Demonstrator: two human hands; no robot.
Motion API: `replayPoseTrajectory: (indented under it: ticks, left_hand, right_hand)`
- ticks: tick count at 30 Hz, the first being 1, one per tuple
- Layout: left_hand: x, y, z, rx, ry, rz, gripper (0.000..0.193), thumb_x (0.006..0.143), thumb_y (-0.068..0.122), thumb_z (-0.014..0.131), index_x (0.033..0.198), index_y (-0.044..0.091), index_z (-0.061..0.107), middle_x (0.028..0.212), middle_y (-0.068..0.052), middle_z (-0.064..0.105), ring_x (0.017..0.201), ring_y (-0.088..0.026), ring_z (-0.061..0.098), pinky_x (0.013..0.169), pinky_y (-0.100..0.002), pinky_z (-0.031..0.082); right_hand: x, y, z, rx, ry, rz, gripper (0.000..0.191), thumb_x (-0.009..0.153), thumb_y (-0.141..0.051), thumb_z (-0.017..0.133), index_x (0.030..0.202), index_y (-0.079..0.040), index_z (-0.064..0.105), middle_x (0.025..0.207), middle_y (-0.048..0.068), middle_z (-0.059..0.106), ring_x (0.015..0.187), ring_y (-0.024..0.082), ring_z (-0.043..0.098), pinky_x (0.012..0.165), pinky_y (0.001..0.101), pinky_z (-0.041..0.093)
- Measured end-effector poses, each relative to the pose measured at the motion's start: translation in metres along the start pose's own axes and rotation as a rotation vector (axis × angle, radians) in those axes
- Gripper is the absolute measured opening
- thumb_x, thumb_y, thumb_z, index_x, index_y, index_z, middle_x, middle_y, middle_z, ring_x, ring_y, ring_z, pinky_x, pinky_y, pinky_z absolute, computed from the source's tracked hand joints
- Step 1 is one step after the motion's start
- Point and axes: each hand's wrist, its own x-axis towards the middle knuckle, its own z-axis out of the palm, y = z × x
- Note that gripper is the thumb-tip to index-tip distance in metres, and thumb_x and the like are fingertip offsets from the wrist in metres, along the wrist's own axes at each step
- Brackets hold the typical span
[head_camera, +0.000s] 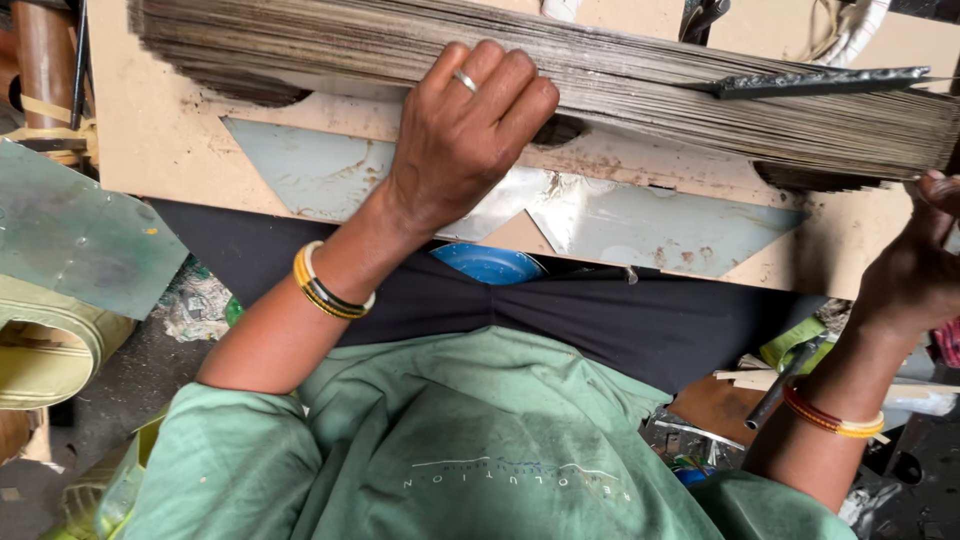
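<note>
Cluttered workshop floor (120, 390) around the edges, dark and gritty, scraps everywhere. From my remote view, left to right:

Far left: a dull green-grey metal sheet (80, 235) lying flat, a rolled yellowish strip (45, 345) below it. Both look set aside, well apart from the hands.

Centre: a pale fibreboard desk (160, 140), stained and scuffed, spans the upper frame. Triangular offcuts of thin shiny sheet metal (640, 225) lie flat on it. A blue round dish (488, 264) peeks out just under the desk edge.

Stack of thin metal sheets (700, 95) runs across the top of the frame, edges layered like a book block, grey-brown, curved notches along the lower edge. Left hand (465, 140) sits on it in the upper middle, fingers curled down over the near edge, ring on one finger, yellow and black bangles on the wrist. My read: it pins the stack so the layers stay aligned.

A dark flat bar (820, 82) lies on the stack, upper right.

Right hand (925, 255) at the right edge, beside the stack's end, partly cut off; can't tell its finger state. Judging by position, it steadies that end.
</note>
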Motion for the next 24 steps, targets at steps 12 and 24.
replayPoseTrajectory:
  ticks: [12, 24]
  left_hand:
    - [-0.06, -0.041, -0.072, 0.032, 0.143, -0.353, 0.018, 0.095, -0.004, 0.082, 0.106, 0.004, 0.07, 0.105, -0.009, 0.061, 0.103, -0.029, 0.059, 0.087, -0.039, 0.049]
    - [-0.06, -0.047, -0.064, 0.029, 0.181, -0.434, 0.026, 0.088, -0.006, 0.087, 0.105, 0.007, 0.073, 0.104, -0.007, 0.063, 0.101, -0.026, 0.06, 0.081, -0.036, 0.051]
  right_hand:
    - [0.116, -0.093, -0.005, -0.502, -0.545, -0.936, 0.061, 0.091, -0.045, 0.076, 0.144, -0.021, 0.058, 0.131, 0.011, 0.063, 0.122, 0.026, 0.061, 0.109, 0.0403, 0.048]
    - [0.121, -0.068, 0.023, -0.338, -0.3, -0.82, 0.065, 0.098, -0.063, 0.062, 0.149, -0.024, 0.056, 0.146, 0.016, 0.047, 0.138, 0.031, 0.044, 0.116, 0.0586, 0.026]
